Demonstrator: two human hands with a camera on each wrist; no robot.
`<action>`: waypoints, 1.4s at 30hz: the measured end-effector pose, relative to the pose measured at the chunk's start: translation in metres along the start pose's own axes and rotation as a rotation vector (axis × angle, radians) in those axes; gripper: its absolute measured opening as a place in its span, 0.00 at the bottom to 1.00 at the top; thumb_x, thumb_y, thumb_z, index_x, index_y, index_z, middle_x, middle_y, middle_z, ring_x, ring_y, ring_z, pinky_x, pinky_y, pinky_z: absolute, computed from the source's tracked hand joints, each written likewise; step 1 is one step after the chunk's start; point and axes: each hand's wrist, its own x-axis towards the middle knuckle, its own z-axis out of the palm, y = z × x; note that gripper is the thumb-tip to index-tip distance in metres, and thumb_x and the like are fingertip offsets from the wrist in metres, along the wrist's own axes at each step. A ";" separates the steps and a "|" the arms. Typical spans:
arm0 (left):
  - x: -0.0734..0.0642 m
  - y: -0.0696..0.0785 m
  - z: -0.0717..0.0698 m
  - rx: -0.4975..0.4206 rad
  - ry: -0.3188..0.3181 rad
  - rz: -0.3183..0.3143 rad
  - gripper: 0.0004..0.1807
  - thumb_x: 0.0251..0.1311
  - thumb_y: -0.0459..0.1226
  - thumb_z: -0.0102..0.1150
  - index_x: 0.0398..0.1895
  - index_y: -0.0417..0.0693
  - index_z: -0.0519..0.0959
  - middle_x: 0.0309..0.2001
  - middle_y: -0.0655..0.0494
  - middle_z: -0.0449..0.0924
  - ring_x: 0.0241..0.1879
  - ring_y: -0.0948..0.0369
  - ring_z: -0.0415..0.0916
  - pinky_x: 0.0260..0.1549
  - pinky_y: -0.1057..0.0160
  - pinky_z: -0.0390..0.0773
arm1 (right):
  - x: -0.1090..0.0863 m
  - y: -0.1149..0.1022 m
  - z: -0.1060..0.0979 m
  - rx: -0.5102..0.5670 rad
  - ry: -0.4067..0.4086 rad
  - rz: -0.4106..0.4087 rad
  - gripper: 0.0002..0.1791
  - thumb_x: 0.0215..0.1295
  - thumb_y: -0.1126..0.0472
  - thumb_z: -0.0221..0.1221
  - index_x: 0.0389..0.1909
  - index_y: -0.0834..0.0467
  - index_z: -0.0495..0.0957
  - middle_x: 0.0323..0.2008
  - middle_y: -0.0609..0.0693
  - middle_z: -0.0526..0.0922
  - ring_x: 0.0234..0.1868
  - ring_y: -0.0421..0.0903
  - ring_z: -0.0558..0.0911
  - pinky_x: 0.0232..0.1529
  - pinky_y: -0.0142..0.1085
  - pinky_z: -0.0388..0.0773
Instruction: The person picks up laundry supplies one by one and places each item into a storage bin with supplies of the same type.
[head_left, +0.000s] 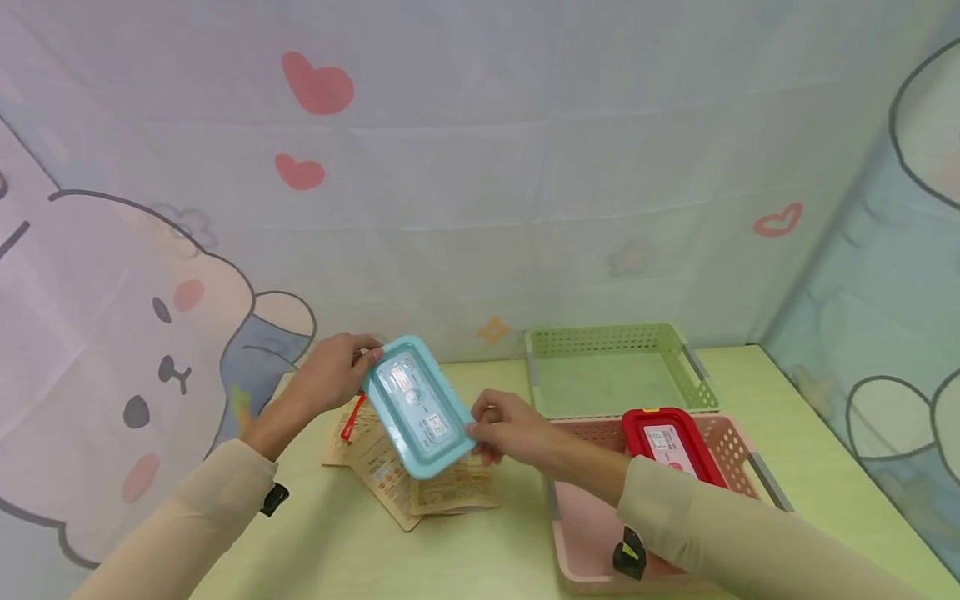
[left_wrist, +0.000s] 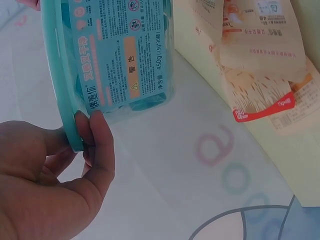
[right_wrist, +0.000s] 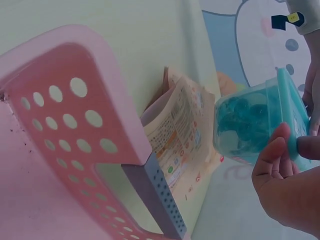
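A clear plastic tub of teal pods (right_wrist: 242, 117) with a turquoise lid (head_left: 416, 408) is held tilted above the table. My left hand (head_left: 330, 372) pinches the lid's rim at its far left corner. In the left wrist view, the thumb and fingers grip that rim beside the tub's printed label (left_wrist: 120, 55). With thumb and fingers, my right hand (head_left: 513, 429) pinches the opposite edge of the lid. Several beige printed pouches (head_left: 382, 475) lie overlapping on the table below the tub, one with a red strip (left_wrist: 265, 109).
To the right, a pink basket (head_left: 566, 533) with grey handles holds a red-lidded tub (head_left: 701, 450), partly covered by my right forearm. Behind it stands a green basket (head_left: 622, 379). A patterned cloth (head_left: 450, 167) hangs along the back and sides of the table (head_left: 300, 542).
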 end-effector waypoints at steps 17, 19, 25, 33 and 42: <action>0.004 -0.001 0.010 -0.147 -0.090 -0.066 0.20 0.80 0.37 0.56 0.63 0.28 0.78 0.37 0.43 0.79 0.28 0.58 0.82 0.29 0.60 0.85 | -0.012 -0.007 -0.012 -0.050 -0.006 0.012 0.13 0.76 0.65 0.59 0.55 0.68 0.72 0.32 0.60 0.84 0.27 0.46 0.82 0.32 0.35 0.80; 0.005 -0.001 0.011 -0.163 -0.097 -0.067 0.19 0.80 0.36 0.56 0.63 0.29 0.78 0.37 0.43 0.78 0.29 0.58 0.83 0.30 0.60 0.86 | -0.013 -0.008 -0.014 -0.060 -0.006 0.012 0.12 0.76 0.65 0.60 0.53 0.68 0.72 0.32 0.60 0.84 0.27 0.46 0.82 0.32 0.36 0.80; 0.008 0.005 0.016 -0.214 -0.075 -0.041 0.18 0.80 0.34 0.55 0.63 0.30 0.77 0.39 0.42 0.79 0.30 0.57 0.85 0.31 0.61 0.88 | -0.018 -0.008 -0.020 -0.103 -0.015 0.015 0.07 0.76 0.66 0.59 0.46 0.66 0.73 0.31 0.61 0.85 0.26 0.46 0.82 0.30 0.35 0.78; 0.012 0.014 0.020 -0.233 -0.058 0.001 0.17 0.79 0.34 0.55 0.62 0.31 0.79 0.38 0.42 0.78 0.31 0.53 0.85 0.31 0.60 0.88 | -0.026 -0.009 -0.027 -0.127 -0.022 -0.003 0.07 0.74 0.67 0.61 0.43 0.67 0.73 0.28 0.59 0.85 0.24 0.47 0.82 0.29 0.36 0.78; 0.015 0.022 0.024 -0.241 -0.061 0.046 0.17 0.79 0.34 0.56 0.62 0.31 0.79 0.39 0.42 0.80 0.31 0.56 0.84 0.30 0.60 0.88 | -0.035 -0.006 -0.035 -0.131 -0.022 -0.013 0.09 0.74 0.65 0.63 0.45 0.66 0.74 0.30 0.60 0.85 0.25 0.48 0.82 0.31 0.37 0.80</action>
